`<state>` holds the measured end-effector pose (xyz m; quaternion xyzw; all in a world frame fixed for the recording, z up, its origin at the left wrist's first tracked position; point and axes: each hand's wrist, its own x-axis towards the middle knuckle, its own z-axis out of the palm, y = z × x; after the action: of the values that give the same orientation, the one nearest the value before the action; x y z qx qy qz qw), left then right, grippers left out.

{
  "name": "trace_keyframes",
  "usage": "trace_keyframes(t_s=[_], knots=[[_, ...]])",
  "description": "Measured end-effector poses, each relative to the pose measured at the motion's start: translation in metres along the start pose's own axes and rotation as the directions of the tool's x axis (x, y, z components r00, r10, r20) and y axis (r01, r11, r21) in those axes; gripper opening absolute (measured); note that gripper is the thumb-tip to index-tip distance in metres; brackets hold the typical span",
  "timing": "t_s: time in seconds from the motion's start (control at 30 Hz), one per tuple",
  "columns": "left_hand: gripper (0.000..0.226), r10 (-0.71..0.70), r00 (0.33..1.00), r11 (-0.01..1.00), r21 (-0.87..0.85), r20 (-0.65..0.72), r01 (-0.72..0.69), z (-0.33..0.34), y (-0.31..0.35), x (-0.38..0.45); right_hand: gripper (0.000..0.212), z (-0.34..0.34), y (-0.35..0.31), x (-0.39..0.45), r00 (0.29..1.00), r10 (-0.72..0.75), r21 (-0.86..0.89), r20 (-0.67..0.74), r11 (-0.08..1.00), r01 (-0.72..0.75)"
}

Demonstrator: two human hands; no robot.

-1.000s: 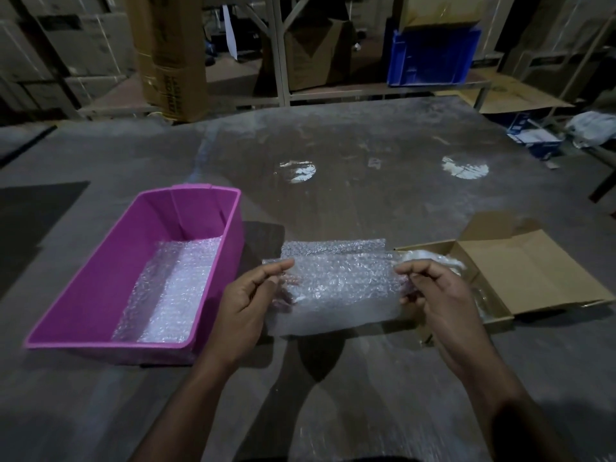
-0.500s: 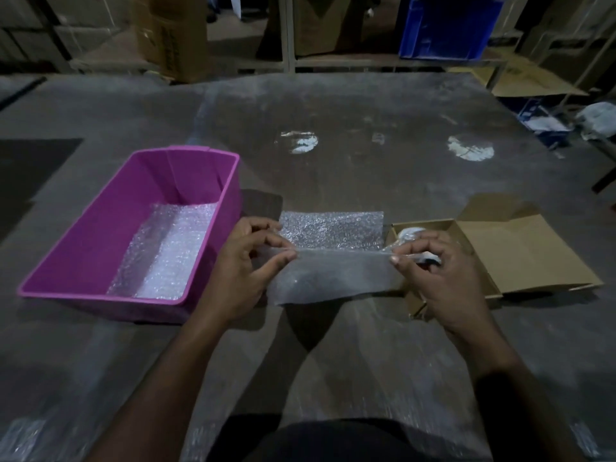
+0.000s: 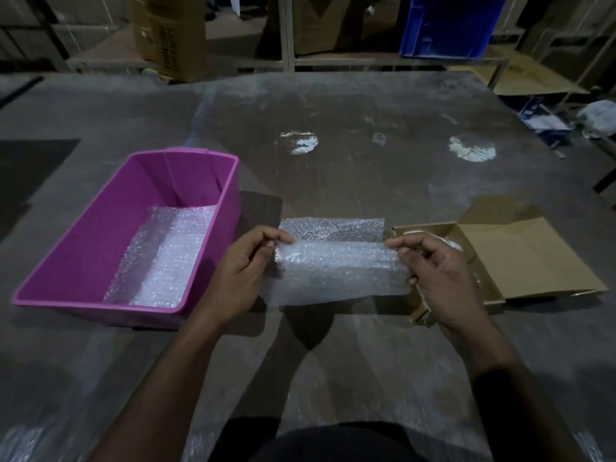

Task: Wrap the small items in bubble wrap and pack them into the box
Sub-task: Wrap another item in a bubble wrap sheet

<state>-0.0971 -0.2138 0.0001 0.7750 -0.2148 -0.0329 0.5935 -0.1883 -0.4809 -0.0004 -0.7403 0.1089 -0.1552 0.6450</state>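
A sheet of bubble wrap (image 3: 336,268) lies across the middle of the table, its near part folded over toward the far part. My left hand (image 3: 243,271) pinches its left end and my right hand (image 3: 436,278) pinches its right end. I cannot see what lies under the fold. An open brown cardboard box (image 3: 520,258) sits just right of my right hand, with a pale wrapped bundle (image 3: 450,243) partly showing inside. A pink plastic bin (image 3: 100,248) stands on the left with more bubble wrap sheets (image 3: 163,261) on its floor.
The grey table (image 3: 350,155) stretches far ahead, with two shiny patches of light. Behind it stand shelving, cardboard cartons (image 3: 170,35) and a blue crate (image 3: 446,25). Loose cardboard and clutter lie at the far right.
The near flap of the bubble wrap has been folded up and over between both hands. The camera has tilted lower.
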Motion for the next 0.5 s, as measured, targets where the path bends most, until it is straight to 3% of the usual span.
trace_keyframes(t_s=[0.07, 0.17, 0.23, 0.3, 0.43, 0.5], knots=[[0.025, -0.052, 0.998, 0.998, -0.043, 0.042, 0.054, -0.002, 0.001, 0.001, 0.032, -0.002, 0.001, 0.002, 0.999, 0.034, 0.018, 0.010, 0.999, -0.035], [0.027, -0.118, 0.984, 0.988, -0.084, 0.134, 0.130, -0.008, -0.002, 0.004, 0.017, -0.005, -0.002, 0.002, 0.995, 0.066, 0.104, 0.078, 0.992, -0.074], [0.042, -0.140, 0.980, 0.985, -0.082, 0.141, 0.153, -0.008, -0.003, 0.006, 0.031, -0.006, -0.002, 0.002, 0.989, 0.071, 0.080, 0.127, 0.993, -0.081], [0.039, -0.142, 0.984, 0.986, -0.070, 0.112, 0.150, -0.008, -0.002, 0.009, 0.034, -0.005, -0.001, 0.006, 0.993, 0.060, 0.006, 0.100, 0.998, -0.061], [0.020, -0.073, 0.996, 0.997, 0.042, 0.061, 0.070, -0.007, -0.002, 0.014, 0.008, -0.005, 0.002, 0.012, 0.999, -0.009, -0.076, 0.035, 0.997, 0.012], [0.019, -0.037, 0.999, 0.995, 0.098, 0.035, 0.033, -0.006, -0.004, 0.016, 0.008, -0.007, 0.005, 0.014, 0.998, -0.049, -0.153, 0.026, 0.987, 0.052]])
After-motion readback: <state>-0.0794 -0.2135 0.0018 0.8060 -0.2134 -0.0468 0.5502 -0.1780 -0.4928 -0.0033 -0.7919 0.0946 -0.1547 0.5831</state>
